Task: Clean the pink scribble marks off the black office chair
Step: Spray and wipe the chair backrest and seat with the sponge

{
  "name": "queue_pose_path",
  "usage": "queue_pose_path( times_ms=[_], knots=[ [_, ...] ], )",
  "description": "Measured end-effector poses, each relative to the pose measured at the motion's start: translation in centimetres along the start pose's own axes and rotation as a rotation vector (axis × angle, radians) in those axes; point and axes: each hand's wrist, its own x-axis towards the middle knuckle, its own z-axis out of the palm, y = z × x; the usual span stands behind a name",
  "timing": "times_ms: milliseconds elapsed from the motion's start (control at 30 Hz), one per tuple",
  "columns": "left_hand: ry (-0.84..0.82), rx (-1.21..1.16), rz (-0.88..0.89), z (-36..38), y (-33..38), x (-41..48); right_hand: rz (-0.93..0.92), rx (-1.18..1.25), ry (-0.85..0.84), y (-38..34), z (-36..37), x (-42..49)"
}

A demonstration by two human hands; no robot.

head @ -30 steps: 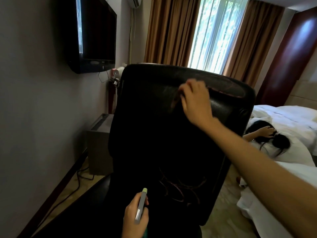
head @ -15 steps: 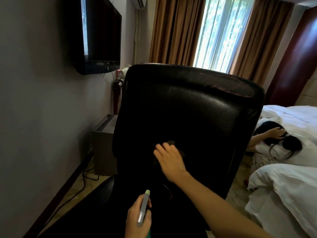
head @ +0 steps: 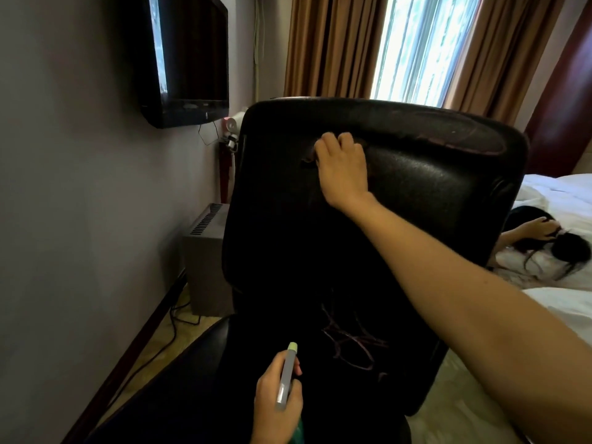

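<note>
The black office chair faces me, its backrest filling the middle of the view. Pink scribble marks cross the lower backrest, and fainter pink lines run along the top pad. My right hand rests high on the backrest with its fingers curled over a small dark wad, which looks like a cloth. My left hand is low in front of the seat and grips a grey pen-shaped stick with a pale green tip. Something teal shows just under that hand.
A wall-mounted TV hangs on the left. A grey box unit stands against the wall, with cables on the floor. To the right, a person lies on a white bed. Curtains and a bright window are behind.
My right hand swept from the top of the backrest down to its middle, then back up to the top. My left hand kept hold of the stick.
</note>
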Motion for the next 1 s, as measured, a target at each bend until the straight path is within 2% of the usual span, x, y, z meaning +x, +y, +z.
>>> queue_pose_path(
  times_ms=[67, 167, 267, 333, 400, 500, 600, 667, 833, 933, 1000],
  knots=[
    [0.012, -0.01, 0.01, 0.0, -0.1, 0.1, -0.098, 0.024, 0.016, -2.2, 1.5, -3.9],
    [0.013, -0.014, -0.007, -0.1, 0.0, 0.3, -0.256, 0.108, -0.13, -5.5, 3.8, -12.0],
    [0.029, -0.012, -0.005, -0.3, 0.4, 0.2, -0.371, 0.091, -0.281, -6.9, 4.4, -17.4],
    [0.022, -0.039, 0.005, -0.4, 0.8, -0.1, -0.389, 0.183, -0.217, -6.2, 2.8, -16.1],
    [0.018, -0.077, 0.026, -0.5, 0.9, -0.6, -0.334, 0.221, -0.085, -4.4, -0.2, -12.7],
    [0.03, -0.143, 0.028, -0.4, 0.8, -0.9, -0.127, 0.071, 0.111, 0.7, -4.6, -6.6],
    [0.027, -0.148, 0.038, -0.3, 0.4, -0.9, 0.04, -0.005, -0.007, 5.8, -5.7, -4.8],
    [0.03, -0.16, 0.054, -0.2, 0.2, -0.9, 0.064, -0.023, -0.073, 6.9, -4.9, -6.4],
    [0.007, -0.166, 0.073, -0.1, 0.1, -0.8, -0.151, -0.01, -0.062, 2.6, -1.4, -16.8],
    [0.005, -0.173, 0.074, 0.0, 0.2, -0.9, -0.308, 0.025, -0.141, 0.7, 0.5, -23.0],
    [0.011, -0.171, 0.087, 0.0, 0.2, -0.9, -0.348, 0.058, -0.204, 0.6, 0.5, -23.6]
  ],
)
